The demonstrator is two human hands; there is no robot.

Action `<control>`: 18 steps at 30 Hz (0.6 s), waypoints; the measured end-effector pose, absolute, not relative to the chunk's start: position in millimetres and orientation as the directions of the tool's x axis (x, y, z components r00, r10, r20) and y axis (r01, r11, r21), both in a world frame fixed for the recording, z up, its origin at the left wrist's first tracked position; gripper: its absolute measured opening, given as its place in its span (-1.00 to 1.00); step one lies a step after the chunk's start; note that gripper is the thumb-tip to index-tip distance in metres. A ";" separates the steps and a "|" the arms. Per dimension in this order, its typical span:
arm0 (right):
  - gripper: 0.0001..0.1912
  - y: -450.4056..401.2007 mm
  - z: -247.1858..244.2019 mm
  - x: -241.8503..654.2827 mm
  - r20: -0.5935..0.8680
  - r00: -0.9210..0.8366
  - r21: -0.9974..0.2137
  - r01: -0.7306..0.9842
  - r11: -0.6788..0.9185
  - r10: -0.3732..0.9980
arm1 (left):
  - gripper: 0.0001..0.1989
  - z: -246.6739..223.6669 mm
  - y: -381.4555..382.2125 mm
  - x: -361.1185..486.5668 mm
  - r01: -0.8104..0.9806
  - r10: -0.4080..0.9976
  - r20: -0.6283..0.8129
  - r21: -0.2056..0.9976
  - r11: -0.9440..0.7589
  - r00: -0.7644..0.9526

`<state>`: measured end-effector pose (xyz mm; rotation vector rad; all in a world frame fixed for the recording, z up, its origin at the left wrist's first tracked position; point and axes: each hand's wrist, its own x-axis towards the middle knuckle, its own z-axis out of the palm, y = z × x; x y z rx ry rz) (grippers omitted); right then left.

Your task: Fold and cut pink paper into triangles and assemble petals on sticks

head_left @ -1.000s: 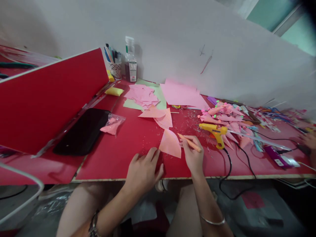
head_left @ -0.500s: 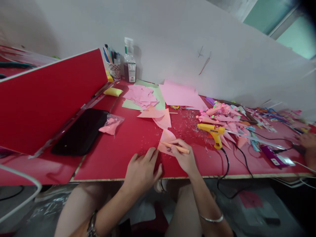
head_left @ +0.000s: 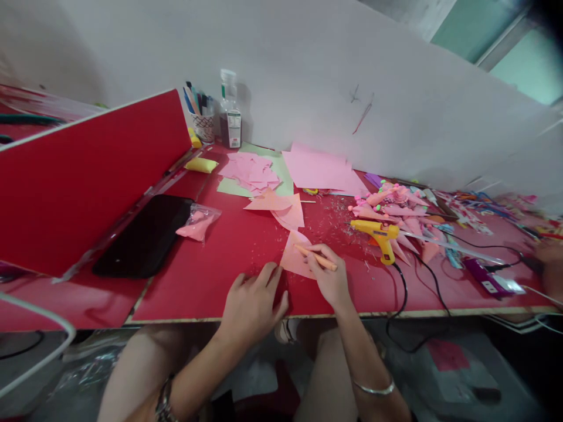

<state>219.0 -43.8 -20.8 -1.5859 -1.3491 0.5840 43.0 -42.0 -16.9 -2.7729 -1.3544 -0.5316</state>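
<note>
My right hand (head_left: 331, 279) grips an orange pen (head_left: 323, 259), its tip over a small piece of pale pink paper (head_left: 294, 252) on the red table. My left hand (head_left: 253, 298) lies on the table with its fingers apart, the fingertips at the left corner of that paper. Just beyond the paper are more pink-orange paper pieces (head_left: 290, 217). A heap of pink paper scraps (head_left: 250, 170) rests on a green sheet (head_left: 233, 187) farther back.
To the right lie a yellow glue gun (head_left: 378, 233) with a black cable, several pink paper cones (head_left: 396, 205) and a purple power strip (head_left: 486, 278). At left are a black phone (head_left: 143, 237), a small plastic bag (head_left: 200, 223) and a red panel (head_left: 97, 181). A bottle (head_left: 231, 114) stands behind.
The pen in my right hand has shifted slightly to the right and up over the paper. My left hand stays in place.
</note>
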 end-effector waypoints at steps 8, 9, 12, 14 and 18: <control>-0.82 -44.5 -15.1 220.4 0.391 0.453 -0.807 0.587 0.062 0.801 | -0.63 -16.5 -42.6 42.9 0.764 0.760 0.321 0.146 -0.629 0.565; -0.82 -44.7 -14.4 219.8 0.398 0.437 -0.807 0.585 0.082 0.806 | -0.63 -16.5 -42.6 43.1 0.763 0.759 0.321 0.142 -0.631 0.567; -0.83 -44.3 -13.3 217.5 0.382 0.286 -0.805 0.570 0.164 0.879 | -0.63 -16.9 -42.6 43.3 0.763 0.757 0.321 0.136 -0.632 0.570; -0.84 -44.0 -13.4 216.8 0.362 0.186 -0.792 0.578 0.196 0.913 | -0.63 -17.2 -42.6 43.0 0.763 0.757 0.320 0.137 -0.632 0.570; -0.85 -48.6 -13.6 218.2 0.526 0.274 -0.733 0.626 0.266 0.805 | -0.63 -16.9 -42.4 41.8 0.768 0.765 0.304 0.137 -0.625 0.568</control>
